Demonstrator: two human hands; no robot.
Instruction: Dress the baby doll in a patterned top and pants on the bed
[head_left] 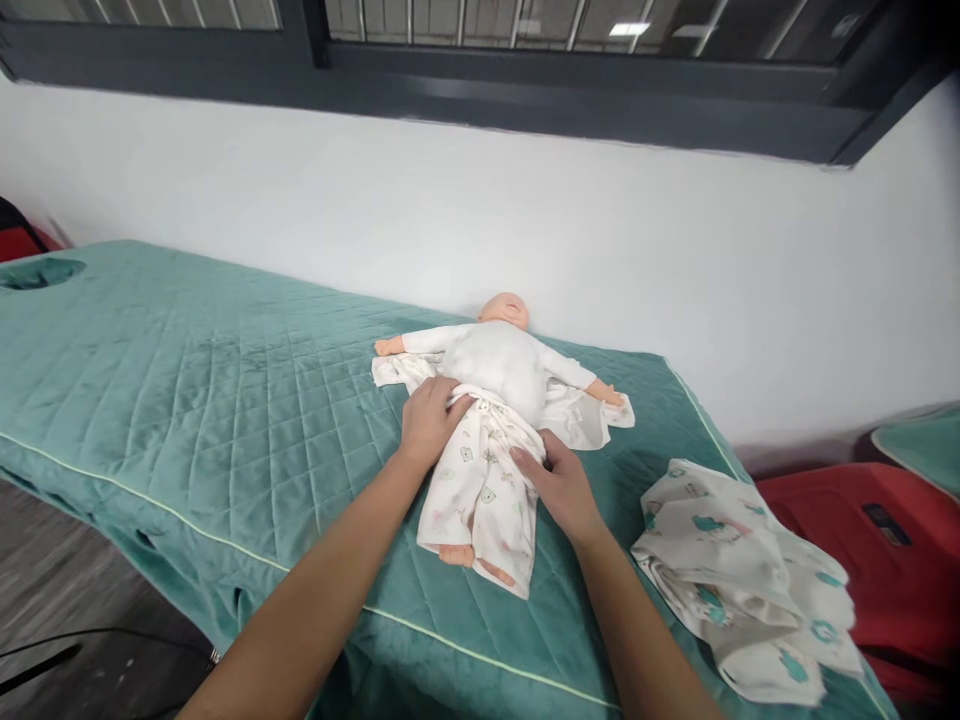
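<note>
1. The doll (499, 362), my landmark, lies face up on the green quilted cover (262, 400), head toward the white wall (300, 200), arms stretched out to both sides.
2. On the doll's lower body are white patterned trousers (484, 490), gathered at the waist below its rounded white torso. Its feet show at the hems.
3. The left hand (431, 418) is at the doll's waist, on the left side in view, with thumb and fingers pinching the waistband.
4. The right hand (561, 482) is at the doll's hip, on the right side in view, pinching the side of the trousers with the thumb on top; its fingertips are partly hidden.
5. Beneath the doll's arms and torso a pale garment (585, 415) is spread, its ends showing on both sides.
6. To the right of the doll and nearer the camera, well apart from it, lies a crumpled white cloth (739, 570) with green prints. Marks among these prints are too small to read.
7. Farther right of the doll stands a red plastic object (892, 530), bearing a dark oblong patch (886, 524) with pale marks, also illegible.
8. Beyond the doll, above the wall, runs a dark window frame (450, 85) with bars behind the glass.
</note>
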